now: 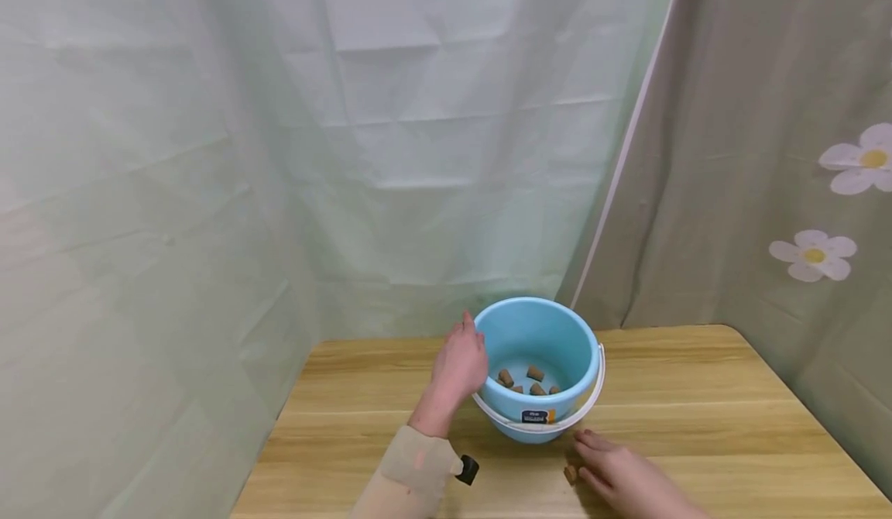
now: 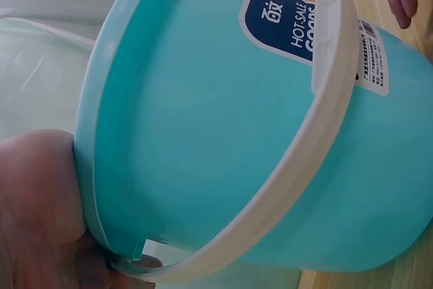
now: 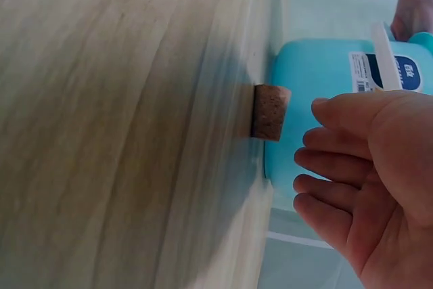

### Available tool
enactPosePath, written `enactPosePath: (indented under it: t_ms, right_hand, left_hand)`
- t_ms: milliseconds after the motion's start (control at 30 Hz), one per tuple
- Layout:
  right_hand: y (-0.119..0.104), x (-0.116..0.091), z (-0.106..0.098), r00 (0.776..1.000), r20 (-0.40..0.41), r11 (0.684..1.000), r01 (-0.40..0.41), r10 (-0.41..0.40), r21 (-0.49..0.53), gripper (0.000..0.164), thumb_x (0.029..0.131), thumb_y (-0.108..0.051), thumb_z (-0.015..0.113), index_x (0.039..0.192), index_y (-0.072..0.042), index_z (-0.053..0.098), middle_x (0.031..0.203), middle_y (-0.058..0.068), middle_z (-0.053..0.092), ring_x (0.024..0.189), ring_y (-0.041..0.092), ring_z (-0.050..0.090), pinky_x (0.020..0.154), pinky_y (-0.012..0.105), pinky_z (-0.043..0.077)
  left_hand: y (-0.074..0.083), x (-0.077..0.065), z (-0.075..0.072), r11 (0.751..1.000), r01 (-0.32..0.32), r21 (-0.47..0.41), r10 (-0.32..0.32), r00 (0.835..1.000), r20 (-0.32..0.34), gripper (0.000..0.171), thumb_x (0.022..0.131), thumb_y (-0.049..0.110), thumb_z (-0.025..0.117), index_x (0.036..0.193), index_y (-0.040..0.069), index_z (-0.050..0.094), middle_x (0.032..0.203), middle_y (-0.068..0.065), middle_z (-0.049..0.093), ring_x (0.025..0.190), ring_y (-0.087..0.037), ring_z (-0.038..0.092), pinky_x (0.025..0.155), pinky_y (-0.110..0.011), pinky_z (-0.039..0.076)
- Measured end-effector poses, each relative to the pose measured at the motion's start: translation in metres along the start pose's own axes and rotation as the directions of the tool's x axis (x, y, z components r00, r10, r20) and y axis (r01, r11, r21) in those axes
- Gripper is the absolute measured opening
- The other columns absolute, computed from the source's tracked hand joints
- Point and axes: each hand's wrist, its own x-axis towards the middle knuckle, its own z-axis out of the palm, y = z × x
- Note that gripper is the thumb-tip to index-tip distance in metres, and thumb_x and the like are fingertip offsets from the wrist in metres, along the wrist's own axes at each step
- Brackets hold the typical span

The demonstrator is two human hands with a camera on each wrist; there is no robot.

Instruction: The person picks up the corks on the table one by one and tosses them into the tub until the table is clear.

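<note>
A light blue bucket (image 1: 536, 403) stands upright on the wooden table, its white handle (image 1: 592, 399) hanging down over the labelled front. My left hand (image 1: 461, 356) grips the bucket's left rim; in the left wrist view, part of that hand (image 2: 40, 201) lies against the rim, with fingers showing by the handle's joint. Several brown corks (image 1: 535, 373) lie on the bucket's floor. One more cork (image 3: 271, 113) sits on the table in front of the bucket. Right beside it is my right hand (image 1: 613, 469), fingers loosely bent and apart from the cork in the right wrist view.
The wooden table (image 1: 697, 395) extends to both sides of the bucket. Pale curtains (image 1: 446, 155) hang behind and to the left, and a grey-brown curtain (image 1: 732, 155) with white flowers hangs at the right. A small black object (image 1: 468, 470) is at my left sleeve.
</note>
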Motion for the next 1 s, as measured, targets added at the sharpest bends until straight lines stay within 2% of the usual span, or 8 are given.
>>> enactPosePath:
  t_ms: [300,467,600,700,800,1000]
  right_hand:
    - [-0.002,0.007,0.006,0.997,0.073,0.999,-0.029,0.027,0.032,0.037,0.105,-0.025,0.072,0.132,-0.001,0.074,0.136,0.02,0.071,0.124,0.04,0.069,0.094,0.054,0.06]
    - [-0.002,0.006,0.012,0.998,-0.003,0.998,0.069,-0.069,-0.009,0.025,0.102,-0.017,0.075,0.124,-0.005,0.077,0.129,0.014,0.074,0.117,0.032,0.072,0.09,0.047,0.063]
    - [0.0,0.006,0.019,0.985,-0.066,0.987,0.155,-0.157,-0.032,0.02,0.098,-0.012,0.078,0.117,-0.008,0.076,0.121,0.009,0.075,0.109,0.023,0.074,0.083,0.04,0.064]
    - [-0.001,0.006,0.021,0.979,-0.078,0.982,0.187,-0.189,-0.03,0.019,0.097,-0.01,0.078,0.116,-0.008,0.076,0.117,0.01,0.075,0.107,0.025,0.074,0.083,0.041,0.064]
    - [-0.004,0.006,0.021,0.985,-0.049,0.986,0.167,-0.168,-0.013,0.018,0.099,-0.011,0.076,0.117,-0.006,0.076,0.119,0.012,0.076,0.11,0.028,0.074,0.086,0.044,0.064]
    - [-0.008,0.007,0.019,0.996,0.049,0.997,0.077,-0.079,0.026,0.022,0.104,-0.016,0.071,0.124,-0.006,0.077,0.127,0.015,0.075,0.12,0.032,0.072,0.093,0.048,0.062]
  left_hand:
    - [0.001,-0.001,0.001,1.0,-0.005,-0.012,0.005,1.0,-0.009,0.056,0.114,0.017,0.047,0.157,-0.018,0.035,0.141,-0.035,0.057,0.128,-0.048,0.06,0.106,-0.058,0.053]
    - [0.001,-0.001,0.0,1.0,-0.003,-0.012,0.003,1.0,-0.001,0.056,0.114,0.017,0.046,0.157,-0.017,0.035,0.143,-0.034,0.057,0.13,-0.049,0.058,0.107,-0.058,0.053]
    - [0.001,-0.002,-0.001,1.0,0.005,-0.008,-0.005,1.0,0.006,0.056,0.114,0.018,0.046,0.158,-0.016,0.035,0.143,-0.034,0.057,0.13,-0.049,0.058,0.106,-0.059,0.053]
    - [0.002,-0.002,-0.001,1.0,0.006,-0.005,-0.006,1.0,0.003,0.056,0.114,0.017,0.047,0.157,-0.017,0.036,0.143,-0.034,0.057,0.13,-0.049,0.058,0.106,-0.059,0.053]
    - [0.002,-0.001,-0.001,1.0,0.008,0.002,-0.008,1.0,0.004,0.056,0.114,0.017,0.047,0.157,-0.017,0.035,0.143,-0.034,0.057,0.131,-0.049,0.058,0.106,-0.059,0.053]
    - [0.003,-0.001,-0.002,1.0,0.007,0.004,-0.007,1.0,0.005,0.056,0.114,0.018,0.047,0.158,-0.016,0.035,0.144,-0.034,0.056,0.131,-0.048,0.057,0.106,-0.059,0.053]
